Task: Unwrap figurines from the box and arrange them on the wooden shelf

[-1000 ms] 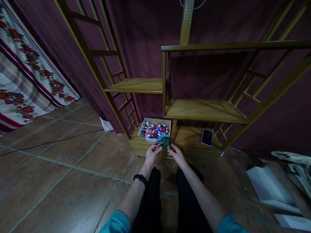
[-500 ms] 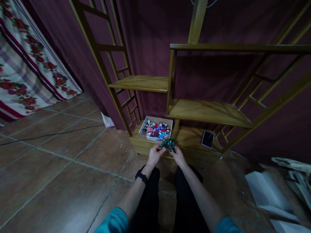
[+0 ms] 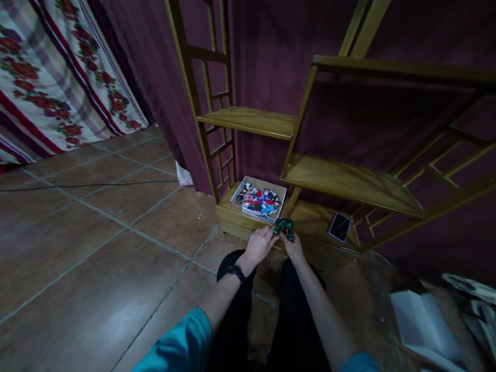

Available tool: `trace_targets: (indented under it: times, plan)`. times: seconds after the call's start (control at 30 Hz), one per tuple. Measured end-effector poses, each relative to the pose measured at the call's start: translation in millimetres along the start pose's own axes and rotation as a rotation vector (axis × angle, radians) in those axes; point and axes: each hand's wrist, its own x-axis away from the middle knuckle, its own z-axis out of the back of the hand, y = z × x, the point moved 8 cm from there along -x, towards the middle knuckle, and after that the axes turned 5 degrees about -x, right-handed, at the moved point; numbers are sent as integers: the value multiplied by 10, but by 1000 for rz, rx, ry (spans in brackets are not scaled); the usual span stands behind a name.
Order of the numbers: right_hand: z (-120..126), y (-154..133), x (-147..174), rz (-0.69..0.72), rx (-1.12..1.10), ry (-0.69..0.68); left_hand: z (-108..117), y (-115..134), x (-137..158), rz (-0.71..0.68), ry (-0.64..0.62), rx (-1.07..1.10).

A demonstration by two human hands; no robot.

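Both hands hold a small, shiny dark green and black piece (image 3: 284,226), bunched into a curve like a fabric band; its exact kind is unclear. My left hand (image 3: 260,245), with a dark band on its wrist, pinches the left end. The right end is between the fingers of my right hand (image 3: 294,248). Just beyond the hands, a shallow cardboard box (image 3: 237,202) full of small colourful pieces, some resembling cartoon figures, rests on the low bottom shelf.
A wooden display shelf (image 3: 248,120) stands before a dark maroon curtain (image 3: 267,31). On its bottom board, at right, lies a purple-edged phone or tablet (image 3: 340,227). A black cable (image 3: 96,185) crosses the tiled floor. White sheet-like items (image 3: 422,320) lie at lower right.
My view has turned, so the shelf and box sit farther right and look tilted. The green-black piece is now bunched into a tighter arch, with both hands still on it.
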Motion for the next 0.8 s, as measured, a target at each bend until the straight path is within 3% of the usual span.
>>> trace_targets:
  times: [0.2,0.4,0.8]
  plan:
    - [69,-80,33,32,37,14,26,188,42,-158,-16,-46]
    - [54,-259,78,110,18,-7,3,237,74,-218,-56,-121]
    - [17,-304,121,159,-70,-29,16,271,121,-293,-34,-177]
